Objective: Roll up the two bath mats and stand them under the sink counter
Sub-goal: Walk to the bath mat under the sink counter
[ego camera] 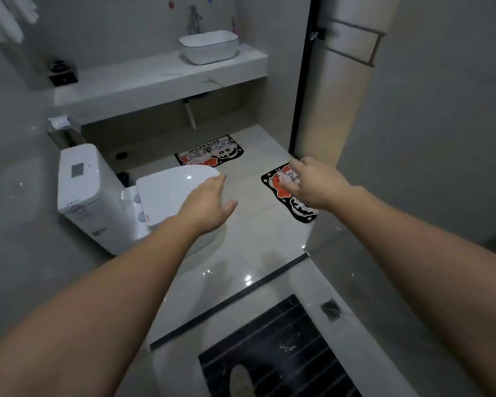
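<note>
Two black bath mats with red and white cartoon prints lie flat on the pale tiled floor. The far mat lies just in front of the floating sink counter. The near mat lies by the doorway on the right, partly hidden behind my right hand. That hand is stretched forward above it, fingers apart and empty. My left hand is held out over the front of the toilet lid, fingers spread, holding nothing. Both hands are well above the floor.
A white toilet with shut lid stands at left. A white basin sits on the counter, a drain pipe below it. A black door frame stands at right. A dark grated shower floor and threshold strip lie close below me.
</note>
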Demonstrator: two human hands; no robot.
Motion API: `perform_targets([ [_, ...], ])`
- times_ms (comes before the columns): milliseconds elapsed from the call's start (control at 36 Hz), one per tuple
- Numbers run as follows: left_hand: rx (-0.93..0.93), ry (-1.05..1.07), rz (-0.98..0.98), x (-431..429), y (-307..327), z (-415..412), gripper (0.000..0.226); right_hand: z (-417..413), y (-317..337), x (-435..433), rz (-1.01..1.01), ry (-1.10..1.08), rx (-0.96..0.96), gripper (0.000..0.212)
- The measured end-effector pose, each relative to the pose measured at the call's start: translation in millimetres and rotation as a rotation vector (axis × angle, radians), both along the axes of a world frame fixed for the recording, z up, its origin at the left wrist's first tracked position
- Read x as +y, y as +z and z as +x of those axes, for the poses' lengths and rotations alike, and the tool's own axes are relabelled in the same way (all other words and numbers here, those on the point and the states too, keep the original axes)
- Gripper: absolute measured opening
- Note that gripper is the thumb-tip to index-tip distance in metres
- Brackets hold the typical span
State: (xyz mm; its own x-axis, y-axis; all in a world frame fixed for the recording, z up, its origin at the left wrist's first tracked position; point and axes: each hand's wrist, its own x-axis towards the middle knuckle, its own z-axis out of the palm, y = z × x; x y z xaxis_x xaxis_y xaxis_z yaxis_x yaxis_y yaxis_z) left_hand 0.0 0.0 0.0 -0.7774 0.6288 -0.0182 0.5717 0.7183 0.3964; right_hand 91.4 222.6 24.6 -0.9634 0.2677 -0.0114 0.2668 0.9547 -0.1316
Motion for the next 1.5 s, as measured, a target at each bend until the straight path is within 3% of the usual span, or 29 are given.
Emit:
perform_targets([
  [500, -0.069, 0.016, -0.032, 28.3, -29.1, -94.0, 0.069, -102.0, -35.3, 34.1, 0.021, 0.013, -0.045, 0.054],
  [972, -0.064, 0.226, -0.022, 132.1, -30.2, -214.4, 0.066, -246.3, -39.1, 150.1, -0.001, 0.142, -0.032, 0.058],
  [1500, -0.168, 0.276, 0.056, 162.3, -55.4, -361.1, 0.064, -390.6, -61.2, 190.7, -0.176, 0.095, -0.051, 0.065],
])
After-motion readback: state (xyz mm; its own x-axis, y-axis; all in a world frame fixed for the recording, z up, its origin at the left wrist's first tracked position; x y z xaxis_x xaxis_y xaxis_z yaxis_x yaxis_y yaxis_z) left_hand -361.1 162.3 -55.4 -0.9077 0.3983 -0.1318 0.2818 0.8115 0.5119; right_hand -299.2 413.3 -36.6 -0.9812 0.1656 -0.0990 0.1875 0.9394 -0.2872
